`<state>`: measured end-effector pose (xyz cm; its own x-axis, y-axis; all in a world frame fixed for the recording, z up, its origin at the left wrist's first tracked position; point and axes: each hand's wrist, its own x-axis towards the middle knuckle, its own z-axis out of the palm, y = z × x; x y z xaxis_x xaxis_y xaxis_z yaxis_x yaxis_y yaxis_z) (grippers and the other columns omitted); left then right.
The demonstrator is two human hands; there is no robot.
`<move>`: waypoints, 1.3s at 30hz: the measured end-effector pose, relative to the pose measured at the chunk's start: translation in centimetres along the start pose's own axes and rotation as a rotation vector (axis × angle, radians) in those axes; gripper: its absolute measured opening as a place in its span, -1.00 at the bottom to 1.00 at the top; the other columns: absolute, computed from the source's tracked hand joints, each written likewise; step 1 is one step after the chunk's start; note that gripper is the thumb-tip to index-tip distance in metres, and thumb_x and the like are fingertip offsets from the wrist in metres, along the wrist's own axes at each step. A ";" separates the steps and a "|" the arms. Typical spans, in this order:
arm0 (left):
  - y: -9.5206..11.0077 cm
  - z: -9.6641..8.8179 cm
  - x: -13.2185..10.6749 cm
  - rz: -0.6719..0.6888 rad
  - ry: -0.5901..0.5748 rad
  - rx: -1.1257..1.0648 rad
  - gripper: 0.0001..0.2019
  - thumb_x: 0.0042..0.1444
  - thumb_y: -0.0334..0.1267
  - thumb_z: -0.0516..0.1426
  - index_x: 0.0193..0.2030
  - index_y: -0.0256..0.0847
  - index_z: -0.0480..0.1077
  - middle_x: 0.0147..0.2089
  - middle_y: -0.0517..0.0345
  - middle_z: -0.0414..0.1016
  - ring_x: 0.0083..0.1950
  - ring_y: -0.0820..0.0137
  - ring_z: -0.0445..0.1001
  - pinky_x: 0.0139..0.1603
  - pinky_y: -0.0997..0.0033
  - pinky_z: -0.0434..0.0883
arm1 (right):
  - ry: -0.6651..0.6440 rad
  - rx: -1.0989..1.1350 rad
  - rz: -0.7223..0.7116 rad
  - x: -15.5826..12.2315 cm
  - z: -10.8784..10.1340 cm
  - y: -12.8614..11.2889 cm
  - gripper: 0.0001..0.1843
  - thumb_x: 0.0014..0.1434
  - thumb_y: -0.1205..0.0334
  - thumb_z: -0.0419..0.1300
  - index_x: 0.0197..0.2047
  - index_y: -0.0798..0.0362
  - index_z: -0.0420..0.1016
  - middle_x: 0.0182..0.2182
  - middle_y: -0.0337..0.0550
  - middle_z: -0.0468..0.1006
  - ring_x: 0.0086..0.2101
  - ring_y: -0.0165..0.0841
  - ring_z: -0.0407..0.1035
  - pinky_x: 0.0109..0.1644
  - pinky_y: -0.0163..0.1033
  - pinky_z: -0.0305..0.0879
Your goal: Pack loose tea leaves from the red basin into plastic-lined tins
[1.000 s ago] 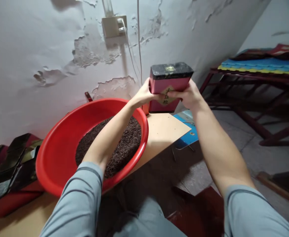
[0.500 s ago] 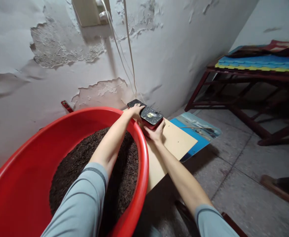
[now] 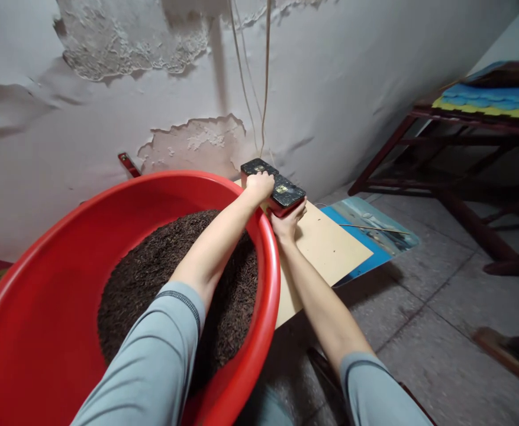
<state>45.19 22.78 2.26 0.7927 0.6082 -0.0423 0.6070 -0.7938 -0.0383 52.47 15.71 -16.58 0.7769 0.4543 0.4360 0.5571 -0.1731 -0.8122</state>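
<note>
A long red box with a scuffed black top (image 3: 291,192) stands on the tan board (image 3: 330,251), beside the rim of a large red tub (image 3: 188,180). My left hand (image 3: 260,186) lies across the middle of its top, fingers curled round the far edge. At the near end, my right hand (image 3: 287,223) grips the box from below and the side, with the thumb partly hidden. My left forearm crosses over the tub, which holds a heap of dark brown, grainy or shredded material (image 3: 152,275).
Cords (image 3: 266,77) hang down the peeling wall (image 3: 352,71) behind the box. Beneath the tan board lies a blue picture sheet (image 3: 370,216) with a thin stick on it. A dark red wooden bench (image 3: 458,127) carrying foam mats (image 3: 494,100) stands at the right.
The view has tilted down, so things sit higher and a little right. My left fingers have gone from lying flatter to curling tightly over the box. My right hand keeps its grip.
</note>
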 end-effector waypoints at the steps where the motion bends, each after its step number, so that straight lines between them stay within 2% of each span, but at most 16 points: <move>1: 0.3 -0.1 -0.4 -0.014 -0.002 -0.005 -0.49 0.39 -0.51 -0.07 0.43 -0.50 0.31 0.43 -0.48 0.34 0.47 -0.05 0.37 0.40 -0.04 0.39 | -0.036 -0.001 0.021 0.1 -0.2 0.0 0.37 0.07 -0.06 0.37 0.61 0.17 -0.48 0.46 0.54 -0.04 0.50 0.21 -0.06 0.43 0.46 0.14; 4: 0.7 -0.3 -1.1 -0.045 -0.007 -0.013 -0.48 0.38 -0.52 -0.07 0.43 -0.49 0.30 0.47 -0.48 0.30 0.50 -0.04 0.33 0.40 -0.05 0.40 | -0.173 -0.012 0.038 0.3 -0.9 0.3 0.38 0.05 0.04 0.32 0.60 0.23 -0.54 0.49 0.53 -0.09 0.53 0.15 -0.16 0.49 0.40 0.07; 7: 0.5 -0.4 -1.1 -0.054 -0.019 -0.017 -0.47 0.37 -0.52 -0.08 0.45 -0.51 0.26 0.50 -0.47 0.25 0.52 0.00 0.29 0.40 -0.05 0.40 | -0.234 -0.009 0.011 0.4 -1.2 0.4 0.36 0.05 0.06 0.30 0.59 0.32 -0.53 0.49 0.57 -0.11 0.54 0.15 -0.20 0.52 0.36 0.01; 10: 0.1 -0.4 -0.9 -0.080 -0.028 -0.025 -0.45 0.36 -0.51 -0.04 0.48 -0.46 0.24 0.53 -0.43 0.22 0.54 0.00 0.26 0.43 -0.10 0.38 | -0.247 0.004 0.005 0.3 -0.8 -0.3 0.35 0.10 -0.02 0.27 0.58 0.39 -0.55 0.48 0.66 -0.12 0.53 0.20 -0.16 0.46 0.38 0.13; 14: -0.2 -0.7 -1.2 -0.133 -0.011 -0.039 -0.42 0.34 -0.50 0.02 0.50 -0.38 0.23 0.54 -0.39 0.23 0.56 0.00 0.23 0.48 -0.20 0.31 | -0.349 -0.034 0.061 0.2 -0.8 -1.6 0.41 0.12 -0.16 0.29 0.59 0.34 -0.58 0.49 0.67 -0.11 0.50 0.26 -0.06 0.37 0.34 0.28; 17: -0.4 -2.5 -2.9 -0.134 0.077 -0.049 -0.43 0.35 -0.47 0.04 0.48 -0.26 0.28 0.52 -0.29 0.28 0.53 0.06 0.28 0.49 -0.12 0.33 | -0.409 -0.070 0.100 1.3 -2.6 -2.0 0.50 0.00 -0.15 0.40 0.60 0.36 -0.51 0.51 0.71 -0.15 0.51 0.32 -0.12 0.44 0.38 0.12; 19: -0.8 -4.5 -5.2 -0.102 0.144 -0.037 -0.47 0.34 -0.45 0.07 0.42 -0.22 0.37 0.48 -0.22 0.36 0.47 0.07 0.38 0.46 -0.03 0.38 | -0.332 -0.048 0.055 2.5 -4.6 -2.8 0.47 -0.03 -0.09 0.42 0.60 0.36 -0.43 0.51 0.68 -0.14 0.52 0.31 -0.17 0.48 0.40 0.02; 22: -2.4 -7.9 -10.8 -0.106 0.162 -0.003 -0.53 0.30 -0.42 0.13 0.33 -0.20 0.50 0.30 -0.15 0.56 0.34 0.05 0.51 0.40 0.00 0.43 | -0.105 0.028 -0.167 3.1 -8.3 -6.7 0.17 0.16 0.02 0.26 0.61 0.21 -0.29 0.48 0.48 0.06 0.50 0.16 -0.02 0.51 0.36 0.00; 24: -4.4 -9.6 -16.2 -0.136 0.194 -0.017 -0.51 0.30 -0.38 0.14 0.35 -0.14 0.49 0.24 -0.08 0.60 0.29 0.08 0.55 0.37 0.03 0.46 | -0.112 0.075 -0.353 1.8 -10.6 -11.5 -0.01 0.27 0.06 0.17 0.61 0.08 -0.21 0.42 0.35 0.20 0.41 0.10 0.18 0.48 0.34 0.09; 27: -8.7 -11.0 -26.4 -0.206 0.243 -0.005 -0.51 0.31 -0.31 0.15 0.37 -0.03 0.48 0.23 0.06 0.62 0.28 0.17 0.55 0.41 0.12 0.42 | -0.351 0.137 -0.606 -2.8 -13.6 -19.5 -0.17 0.36 0.03 0.12 0.59 -0.10 -0.07 0.35 0.22 0.35 0.27 0.09 0.35 0.38 0.31 0.27; 29: -12.0 -11.0 -34.4 -0.369 0.252 0.042 -0.53 0.33 -0.28 0.13 0.36 -0.06 0.48 0.23 0.05 0.63 0.27 0.17 0.56 0.41 0.11 0.42 | -0.545 0.187 -0.785 -6.4 -14.7 -23.7 -0.21 0.35 0.02 0.17 0.56 -0.09 0.05 0.26 0.18 0.44 0.22 0.09 0.40 0.35 0.28 0.31; 32: -15.9 -9.1 -46.1 -0.807 0.161 0.162 -0.56 0.31 -0.29 0.12 0.27 -0.27 0.55 0.18 -0.20 0.65 0.21 0.03 0.61 0.33 -0.01 0.48 | -0.768 0.181 -0.969 -10.9 -14.0 -27.1 -0.22 0.29 0.02 0.24 0.50 0.05 0.21 0.15 0.19 0.52 0.16 0.11 0.44 0.32 0.30 0.35; 34: -17.3 -6.5 -52.0 -1.099 -0.021 0.161 -0.57 0.26 -0.24 0.17 0.18 -0.42 0.58 0.15 -0.41 0.63 0.18 -0.11 0.62 0.24 -0.06 0.54 | -0.860 0.136 -1.020 -13.2 -12.3 -28.1 -0.21 0.26 0.01 0.27 0.47 0.11 0.28 0.10 0.19 0.55 0.12 0.11 0.48 0.27 0.31 0.40; 35: -17.6 -4.9 -54.1 -1.189 -0.115 0.108 -0.55 0.25 -0.21 0.19 0.18 -0.43 0.58 0.17 -0.44 0.62 0.20 -0.14 0.61 0.22 -0.06 0.55 | -0.893 0.118 -1.034 -14.0 -11.3 -28.4 -0.21 0.24 0.00 0.28 0.46 0.11 0.31 0.09 0.18 0.57 0.10 0.10 0.49 0.25 0.31 0.43; 36: -17.6 -3.1 -55.6 -1.197 -0.190 0.048 -0.56 0.25 -0.20 0.20 0.19 -0.41 0.58 0.19 -0.42 0.61 0.22 -0.14 0.59 0.24 -0.05 0.55 | -0.919 0.106 -1.047 -14.8 -10.3 -28.6 -0.21 0.24 -0.01 0.28 0.45 0.11 0.33 0.07 0.17 0.59 0.09 0.09 0.51 0.24 0.29 0.45; 39: -16.8 1.7 -57.9 -1.137 -0.174 0.002 -0.62 0.26 -0.24 0.18 0.17 -0.21 0.61 0.29 -0.19 0.59 0.46 -0.14 0.37 0.36 -0.12 0.46 | -0.988 0.070 -1.086 -16.8 -8.2 -29.3 -0.30 0.26 0.04 0.26 0.41 0.12 0.41 0.06 0.16 0.63 0.06 0.01 0.56 0.24 0.18 0.48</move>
<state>-11.02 0.88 3.70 -0.2316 0.9655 -0.1193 0.9662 0.2140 -0.1438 25.52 5.94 3.08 -0.5327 0.7359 0.4179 0.6864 0.6645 -0.2954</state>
